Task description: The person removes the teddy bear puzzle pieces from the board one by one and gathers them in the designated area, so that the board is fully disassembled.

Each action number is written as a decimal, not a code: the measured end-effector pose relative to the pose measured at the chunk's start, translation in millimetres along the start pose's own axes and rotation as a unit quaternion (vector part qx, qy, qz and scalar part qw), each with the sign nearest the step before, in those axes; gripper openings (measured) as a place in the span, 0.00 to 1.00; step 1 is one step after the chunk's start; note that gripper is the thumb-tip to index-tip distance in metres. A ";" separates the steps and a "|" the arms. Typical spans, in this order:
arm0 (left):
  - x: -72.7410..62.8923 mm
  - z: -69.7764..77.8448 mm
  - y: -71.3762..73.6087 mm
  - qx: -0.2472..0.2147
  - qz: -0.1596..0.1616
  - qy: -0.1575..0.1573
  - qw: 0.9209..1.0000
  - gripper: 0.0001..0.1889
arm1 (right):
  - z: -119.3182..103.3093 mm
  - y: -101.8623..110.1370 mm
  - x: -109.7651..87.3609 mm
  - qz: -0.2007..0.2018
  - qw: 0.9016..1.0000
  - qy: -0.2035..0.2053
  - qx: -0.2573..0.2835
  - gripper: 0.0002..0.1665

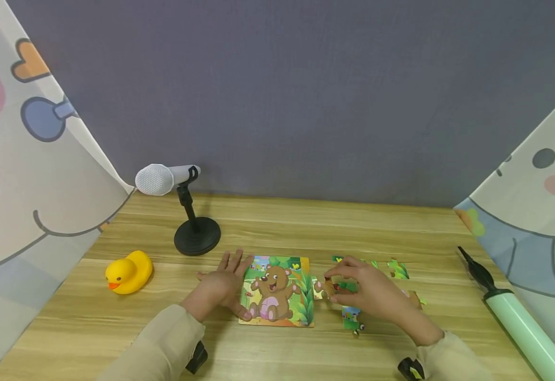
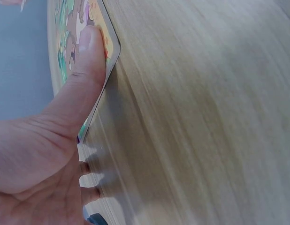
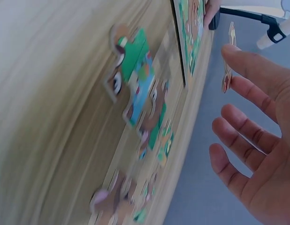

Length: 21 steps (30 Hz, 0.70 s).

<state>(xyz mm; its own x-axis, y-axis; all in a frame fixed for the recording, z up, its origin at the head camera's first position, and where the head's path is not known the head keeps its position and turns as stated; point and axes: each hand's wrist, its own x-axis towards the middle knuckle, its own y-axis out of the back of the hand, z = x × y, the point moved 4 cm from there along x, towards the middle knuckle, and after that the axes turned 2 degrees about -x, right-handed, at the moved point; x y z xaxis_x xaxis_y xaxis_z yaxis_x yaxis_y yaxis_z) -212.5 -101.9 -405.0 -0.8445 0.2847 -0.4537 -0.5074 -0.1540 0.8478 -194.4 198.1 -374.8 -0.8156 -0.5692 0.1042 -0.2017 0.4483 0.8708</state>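
A square picture board [image 1: 274, 296] with a smiling brown bear lies flat on the wooden table. My left hand [image 1: 219, 287] is at its left edge, fingers spread, with the thumb [image 2: 91, 56] resting on a corner of the board. To the right of the board, my right hand [image 1: 370, 288] pinches a small jigsaw piece [image 3: 226, 82] between thumb and index finger, clear above the table. The other fingers of that hand are loosely bent. Several loose jigsaw pieces [image 1: 351, 316] lie under and around the right hand, some of them covered by it in the head view.
A yellow rubber duck [image 1: 130, 272] sits at the left. Behind it, a white microphone [image 1: 160, 179] stands on a black round base [image 1: 197, 236]. A pale green pump [image 1: 525, 328] with a black nozzle lies along the right side. A grey panel [image 1: 296, 106] closes off the back.
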 end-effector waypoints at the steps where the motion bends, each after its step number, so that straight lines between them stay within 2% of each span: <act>1: 0.0 0.0 0.1 0.000 -0.001 0.001 1.000 0.70 | 1.3 1.6 -2.9 0.004 1.000 0.003 0.000 0.24; 6: -1.0 0.7 0.2 -0.002 -0.005 0.005 1.000 0.70 | 7.8 9.5 -17.9 0.024 1.000 0.017 -0.002 0.23; 11: -1.6 1.5 0.8 -0.002 -0.004 0.004 1.000 0.70 | 18.1 16.6 -33.1 0.028 0.999 0.023 -0.001 0.25; 15: -1.5 2.0 1.3 -0.002 -0.005 0.003 1.000 0.70 | 26.9 20.3 -47.0 0.039 0.998 0.050 0.004 0.26; 21: -2.4 2.3 1.7 -0.005 -0.004 0.004 1.000 0.70 | 40.9 23.5 -66.0 0.043 0.998 0.047 0.002 0.26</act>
<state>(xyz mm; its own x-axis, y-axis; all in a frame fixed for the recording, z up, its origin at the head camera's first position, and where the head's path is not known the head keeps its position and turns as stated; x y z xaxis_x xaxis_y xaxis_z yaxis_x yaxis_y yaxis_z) -210.9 -100.7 -401.8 -0.8422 0.2779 -0.4620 -0.5149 -0.1605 0.8421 -167.4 274.4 -380.9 -0.7755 -0.5909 0.2224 -0.1366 0.5010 0.8546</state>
